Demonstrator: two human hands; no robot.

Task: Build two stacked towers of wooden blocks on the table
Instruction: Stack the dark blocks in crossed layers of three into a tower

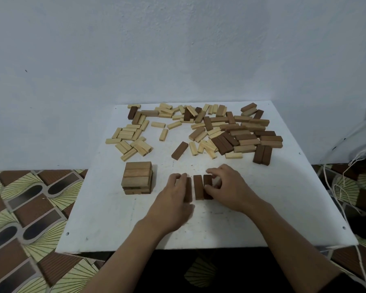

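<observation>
Hands work just to the right of a short tower (137, 177) of mid-brown blocks on the white table (106, 225). Three dark brown blocks lie side by side there. The left hand (175, 193) curls its fingers round the left dark block (189, 192), the right hand (226, 187) pinches the right dark block (207, 180), and the middle dark block (198, 187) lies between them. Loose blocks (199, 130) are scattered beyond the tower.

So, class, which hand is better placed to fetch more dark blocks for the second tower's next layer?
Probably right. The dark heap lies far right on the table, beyond the right hand; the left hand would cross the row of three dark blocks.
</observation>
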